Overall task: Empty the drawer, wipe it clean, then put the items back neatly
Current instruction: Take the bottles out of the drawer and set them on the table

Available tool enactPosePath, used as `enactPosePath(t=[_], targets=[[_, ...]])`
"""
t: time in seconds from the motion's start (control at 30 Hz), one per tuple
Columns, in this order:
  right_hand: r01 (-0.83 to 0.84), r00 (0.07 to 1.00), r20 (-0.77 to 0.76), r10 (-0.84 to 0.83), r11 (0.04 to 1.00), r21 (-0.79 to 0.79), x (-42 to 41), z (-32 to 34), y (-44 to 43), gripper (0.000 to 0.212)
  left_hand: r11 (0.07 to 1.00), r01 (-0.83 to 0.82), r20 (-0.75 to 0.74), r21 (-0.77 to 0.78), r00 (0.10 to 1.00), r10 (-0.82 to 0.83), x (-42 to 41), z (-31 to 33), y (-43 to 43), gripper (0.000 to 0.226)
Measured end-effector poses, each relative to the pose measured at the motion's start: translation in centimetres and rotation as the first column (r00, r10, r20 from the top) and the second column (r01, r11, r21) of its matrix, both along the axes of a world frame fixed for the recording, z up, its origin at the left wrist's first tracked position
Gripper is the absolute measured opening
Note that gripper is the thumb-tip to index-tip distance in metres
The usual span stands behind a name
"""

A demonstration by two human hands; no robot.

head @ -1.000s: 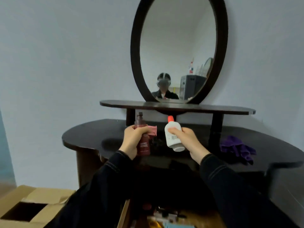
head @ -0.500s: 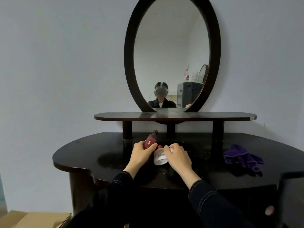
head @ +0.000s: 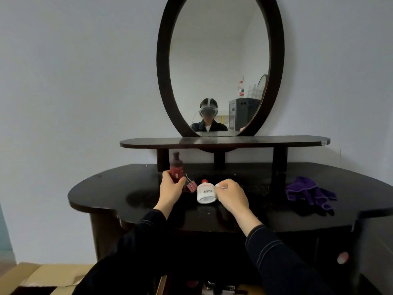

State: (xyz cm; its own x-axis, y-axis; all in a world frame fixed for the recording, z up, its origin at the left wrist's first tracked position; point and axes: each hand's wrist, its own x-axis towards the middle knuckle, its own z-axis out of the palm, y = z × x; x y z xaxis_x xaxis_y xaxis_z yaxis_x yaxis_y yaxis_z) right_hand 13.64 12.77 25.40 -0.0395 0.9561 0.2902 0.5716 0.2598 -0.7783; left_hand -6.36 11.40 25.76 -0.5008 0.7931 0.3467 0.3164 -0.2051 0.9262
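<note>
My left hand grips a dark red bottle that stands upright on the dark dressing table. A pink binder clip lies on the table just right of that hand. Beside the clip, a white bottle with a red cap lies on its side, cap pointing away from me. My right hand has curled fingers that pinch the white bottle's right side. The open drawer shows at the bottom edge with several small items in it, mostly hidden by my sleeves.
A crumpled purple cloth lies on the right of the tabletop. A raised shelf on posts and an oval mirror stand at the back. An open cardboard box sits on the floor at the lower left.
Both hands came down from the air to the tabletop. The red bottle went from tilted to upright, the white bottle now lies on the table, and the pink clip shows beside my left hand.
</note>
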Motion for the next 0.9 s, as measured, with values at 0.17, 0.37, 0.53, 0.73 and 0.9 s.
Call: enactPosePath(t=[0.17,0.37,0.53,0.73,0.9], targets=[[-0.065,0.934,-0.348,0.079,0.996,0.053,1.9,0.1,-3.6,0.015,0.995,-0.102,-0.012,0.023,0.995,0.102,1.4,0.3,-3.9,0.054],[-0.362,0.875,-0.173,0.453,0.847,0.390,7.8,-5.8,-13.5,0.015,0.887,0.157,-0.387,0.433,0.922,0.026,5.8,-5.8,-15.2,0.015],[-0.317,0.874,0.330,0.357,0.933,-0.170,11.8,-18.0,-14.8,0.016,0.948,0.274,-0.569,-0.163,0.759,-0.317,8.2,-18.6,-17.5,0.016],[-0.002,0.719,0.604,0.345,0.870,-0.494,13.3,-24.2,-14.0,0.043,0.680,0.153,-0.442,-0.717,0.655,-0.614,8.8,-28.3,-14.9,0.030],[0.106,0.633,0.637,0.441,0.765,-0.635,13.7,-25.6,-15.2,0.015,0.702,0.115,-0.516,-0.702,0.598,-0.614,9.4,-29.7,-14.8,0.029]])
